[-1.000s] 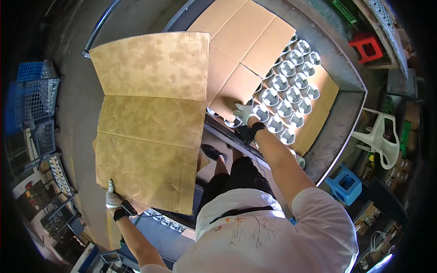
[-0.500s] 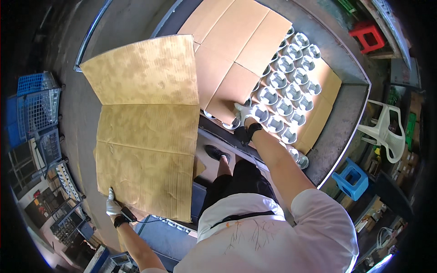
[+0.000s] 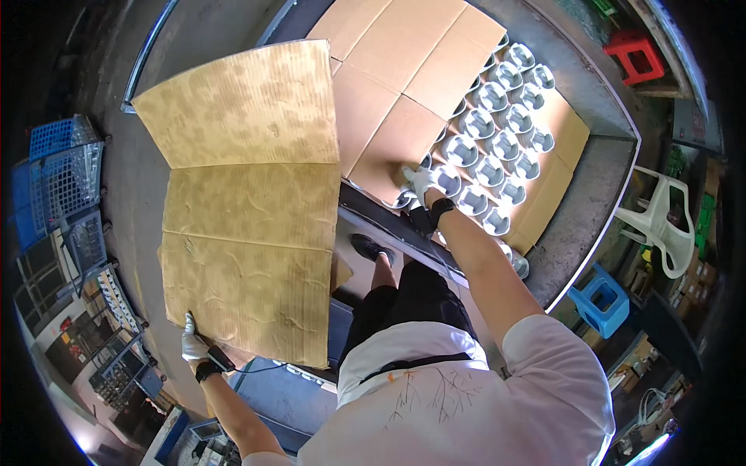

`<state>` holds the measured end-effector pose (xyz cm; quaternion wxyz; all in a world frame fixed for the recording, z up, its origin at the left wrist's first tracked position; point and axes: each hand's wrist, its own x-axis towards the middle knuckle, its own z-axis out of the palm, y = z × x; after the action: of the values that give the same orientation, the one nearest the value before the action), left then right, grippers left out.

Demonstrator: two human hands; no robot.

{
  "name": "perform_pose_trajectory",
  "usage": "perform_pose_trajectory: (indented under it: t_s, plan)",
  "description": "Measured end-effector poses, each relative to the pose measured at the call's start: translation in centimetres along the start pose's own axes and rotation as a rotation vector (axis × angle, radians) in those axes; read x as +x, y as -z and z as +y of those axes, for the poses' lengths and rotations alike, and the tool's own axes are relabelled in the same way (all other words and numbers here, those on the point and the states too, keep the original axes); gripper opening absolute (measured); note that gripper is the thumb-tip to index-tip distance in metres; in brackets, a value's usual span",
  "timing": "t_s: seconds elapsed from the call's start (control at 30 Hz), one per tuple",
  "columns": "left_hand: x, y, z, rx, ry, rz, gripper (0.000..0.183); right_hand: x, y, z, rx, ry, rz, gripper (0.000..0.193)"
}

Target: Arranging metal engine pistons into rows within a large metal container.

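Observation:
My left hand (image 3: 194, 342), in a whitish glove, grips the lower left edge of a large creased brown cardboard sheet (image 3: 249, 202), thumb on top and the other fingers hidden beneath. The sheet stands out at the left of a metal bin. My right hand (image 3: 422, 182), also gloved, is closed at the near right edge of a second cardboard sheet (image 3: 404, 58), its fingertips on the cardboard. That sheet lies over part of several rows of silver, cup-shaped metal parts (image 3: 489, 171), which look like pistons. More of them show to the right of my right hand.
The bin's metal rim (image 3: 597, 221) curves round the right side. Bare cardboard lining (image 3: 561, 167) shows beside the parts. Beyond stand a white plastic chair (image 3: 663, 221), a blue stool (image 3: 600, 301) and a red stool (image 3: 635, 57). Blue crates (image 3: 66, 182) are stacked far left.
The whole view has shifted slightly, with the bin sitting a little higher in it. Both hands keep their places on the cardboard sheets.

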<state>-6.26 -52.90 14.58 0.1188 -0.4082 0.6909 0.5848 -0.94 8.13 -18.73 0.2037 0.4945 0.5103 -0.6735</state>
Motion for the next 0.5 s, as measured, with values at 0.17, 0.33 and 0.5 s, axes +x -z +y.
perform_pose_trajectory:
  t_s: [0.17, 0.33, 0.5]
  plan:
    - [-3.2, 4.1, 0.3, 0.013, -0.007, 0.062, 0.056, 1.5, -4.9, 2.4, 0.069, -0.062, -0.102, 0.043]
    - [0.7, -0.6, -0.1, 0.004, 0.024, -0.061, 0.057, 6.6, 1.7, 7.0, -0.085, 0.178, -0.119, 0.041]
    - [-1.1, 1.1, 0.0, 0.067, -0.016, -0.032, 0.054, 0.9, -1.7, 1.3, -0.527, 0.099, -0.017, 0.043]
